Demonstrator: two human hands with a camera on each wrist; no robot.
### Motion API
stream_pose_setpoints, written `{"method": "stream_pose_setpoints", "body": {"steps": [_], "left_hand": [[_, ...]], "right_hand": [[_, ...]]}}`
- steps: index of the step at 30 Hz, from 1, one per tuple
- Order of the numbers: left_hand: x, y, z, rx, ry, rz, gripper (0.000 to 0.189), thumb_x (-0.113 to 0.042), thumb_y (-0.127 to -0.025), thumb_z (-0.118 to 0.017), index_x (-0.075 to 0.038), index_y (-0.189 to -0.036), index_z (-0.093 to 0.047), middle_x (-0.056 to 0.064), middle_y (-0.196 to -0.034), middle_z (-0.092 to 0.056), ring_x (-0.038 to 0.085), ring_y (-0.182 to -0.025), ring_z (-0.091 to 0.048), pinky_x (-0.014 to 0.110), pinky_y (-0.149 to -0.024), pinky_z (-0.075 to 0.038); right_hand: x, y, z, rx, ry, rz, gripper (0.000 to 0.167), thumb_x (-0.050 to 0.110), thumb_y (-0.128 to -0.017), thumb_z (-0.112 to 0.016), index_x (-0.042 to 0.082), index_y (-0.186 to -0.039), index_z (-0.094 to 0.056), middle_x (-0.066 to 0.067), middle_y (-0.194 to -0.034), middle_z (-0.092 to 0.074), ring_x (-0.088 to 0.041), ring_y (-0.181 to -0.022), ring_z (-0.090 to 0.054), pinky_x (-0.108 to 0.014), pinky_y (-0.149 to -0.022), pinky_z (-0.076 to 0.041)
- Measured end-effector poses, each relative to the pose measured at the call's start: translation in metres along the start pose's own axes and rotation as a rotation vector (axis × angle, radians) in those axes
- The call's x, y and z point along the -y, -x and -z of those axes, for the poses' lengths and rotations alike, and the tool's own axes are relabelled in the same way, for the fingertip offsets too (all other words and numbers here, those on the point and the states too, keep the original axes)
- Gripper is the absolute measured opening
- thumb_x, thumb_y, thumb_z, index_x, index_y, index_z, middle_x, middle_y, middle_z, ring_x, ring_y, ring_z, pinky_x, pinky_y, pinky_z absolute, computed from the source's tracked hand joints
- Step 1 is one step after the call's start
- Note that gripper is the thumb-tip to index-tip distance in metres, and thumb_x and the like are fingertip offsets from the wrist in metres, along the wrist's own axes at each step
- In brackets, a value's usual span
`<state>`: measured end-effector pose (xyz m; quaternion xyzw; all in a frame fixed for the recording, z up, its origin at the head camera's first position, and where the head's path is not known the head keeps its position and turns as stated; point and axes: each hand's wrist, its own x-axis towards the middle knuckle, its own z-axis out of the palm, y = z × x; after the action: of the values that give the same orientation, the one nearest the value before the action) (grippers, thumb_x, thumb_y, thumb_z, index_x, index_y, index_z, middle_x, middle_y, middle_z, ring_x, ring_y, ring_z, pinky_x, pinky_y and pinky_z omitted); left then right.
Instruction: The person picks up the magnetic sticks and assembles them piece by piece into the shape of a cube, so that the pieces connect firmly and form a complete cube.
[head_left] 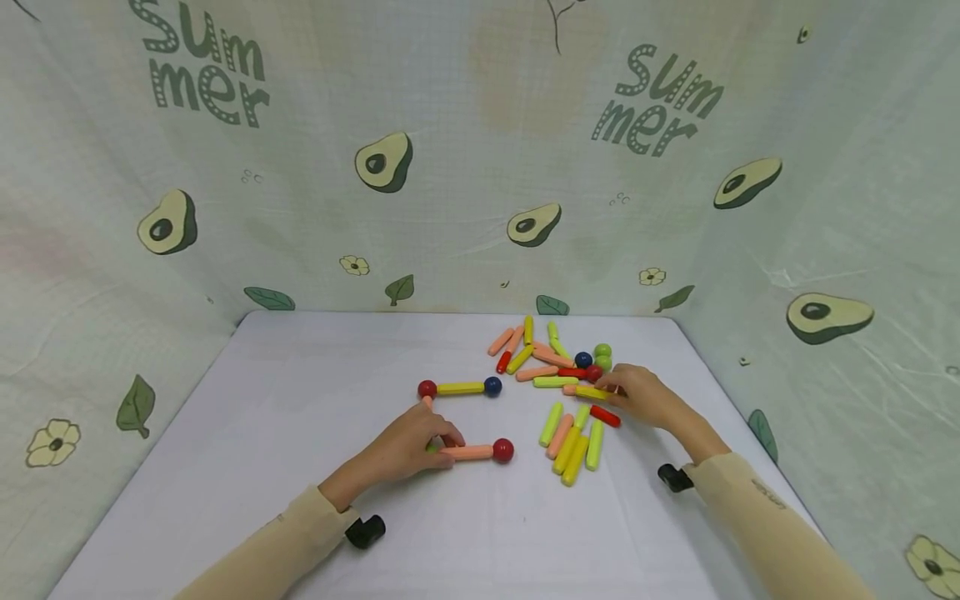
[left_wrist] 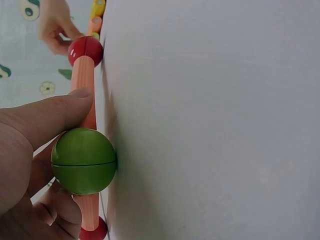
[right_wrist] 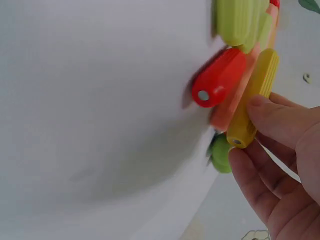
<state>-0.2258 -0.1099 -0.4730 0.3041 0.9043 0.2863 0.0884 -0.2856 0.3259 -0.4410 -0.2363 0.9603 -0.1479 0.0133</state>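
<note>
Two grips closed: left hand [head_left: 412, 442] pinching pink stick [head_left: 474, 452] beside green ball [left_wrist: 84, 161], right hand [head_left: 637, 394] pinching yellow stick [right_wrist: 262, 75]. Sideways tug could pop pink stick off ball.

left arm [head_left: 258, 554]: we're holding it slanted forward and inward from lower left.
left hand [head_left: 408, 446]: we're pinching, left thumb [left_wrist: 65, 108] opposing curled left fingers [left_wrist: 66, 205].
right arm [head_left: 776, 521]: we're holding it slanted inward from lower right.
right hand [head_left: 641, 396]: we're pinching, right thumb [right_wrist: 272, 117] opposing right fingers [right_wrist: 253, 182].
spacing: we're holding hands well apart, right farther forward.
</note>
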Motion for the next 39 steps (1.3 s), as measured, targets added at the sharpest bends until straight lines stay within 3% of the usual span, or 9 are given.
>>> {"method": "stream_pose_setpoints", "body": {"steps": [8,11,16,21,29,39], "left_hand": [[-0.001,0.000,0.000,-0.003,0.003,-0.015,0.022,-0.022,-0.090,-0.088,-0.024,-0.111,-0.081,-0.019,-0.103,-0.073,0.013,-0.103,-0.057,0.039,-0.091,-0.046],[-0.002,-0.001,0.001,-0.001,0.003,-0.012,0.022,-0.021,-0.090,-0.088,-0.024,-0.111,-0.081,-0.018,-0.103,-0.074,0.013,-0.103,-0.057,0.040,-0.092,-0.046],[-0.003,-0.001,0.001,0.009,0.003,0.003,0.023,-0.022,-0.090,-0.088,-0.024,-0.112,-0.081,-0.019,-0.103,-0.073,0.013,-0.103,-0.057,0.040,-0.092,-0.047],[-0.002,-0.001,0.001,0.006,0.003,0.010,0.022,-0.022,-0.090,-0.088,-0.025,-0.111,-0.081,-0.019,-0.102,-0.073,0.013,-0.103,-0.057,0.041,-0.093,-0.047],[-0.002,0.000,0.001,0.008,-0.004,0.013,0.022,-0.023,-0.090,-0.088,-0.026,-0.111,-0.082,-0.020,-0.101,-0.073,0.012,-0.102,-0.056,0.039,-0.091,-0.047],[-0.004,0.000,0.001,0.001,-0.006,0.012,0.022,-0.021,-0.090,-0.088,-0.025,-0.110,-0.081,-0.018,-0.102,-0.073,0.013,-0.104,-0.057,0.041,-0.094,-0.048]], "right_hand": [[0.040,-0.008,0.004,-0.034,-0.055,0.032,0.024,0.001,-0.095,-0.077,0.005,-0.119,-0.076,-0.004,-0.102,-0.069,-0.018,-0.087,-0.059,-0.033,-0.078,-0.058],[0.057,-0.014,-0.001,-0.069,-0.074,0.017,0.025,0.003,-0.097,-0.076,0.004,-0.122,-0.075,-0.006,-0.108,-0.073,-0.017,-0.088,-0.060,-0.032,-0.079,-0.057],[0.084,-0.024,-0.012,-0.057,-0.179,-0.027,0.033,0.006,-0.099,-0.074,0.007,-0.132,-0.072,-0.006,-0.106,-0.074,-0.015,-0.073,-0.056,-0.028,-0.067,-0.053],[0.104,-0.031,-0.024,-0.045,-0.224,-0.028,0.033,0.007,-0.099,-0.074,0.007,-0.132,-0.073,-0.004,-0.106,-0.075,-0.012,-0.080,-0.061,-0.026,-0.072,-0.055],[0.123,-0.035,-0.043,0.040,-0.277,-0.110,0.031,0.011,-0.099,-0.074,0.005,-0.129,-0.074,-0.003,-0.099,-0.073,-0.011,-0.072,-0.061,-0.025,-0.069,-0.055],[0.130,-0.040,-0.054,0.043,-0.343,-0.150,0.031,0.012,-0.096,-0.075,0.006,-0.127,-0.075,0.001,-0.090,-0.071,-0.012,-0.067,-0.061,-0.025,-0.062,-0.052]]}}
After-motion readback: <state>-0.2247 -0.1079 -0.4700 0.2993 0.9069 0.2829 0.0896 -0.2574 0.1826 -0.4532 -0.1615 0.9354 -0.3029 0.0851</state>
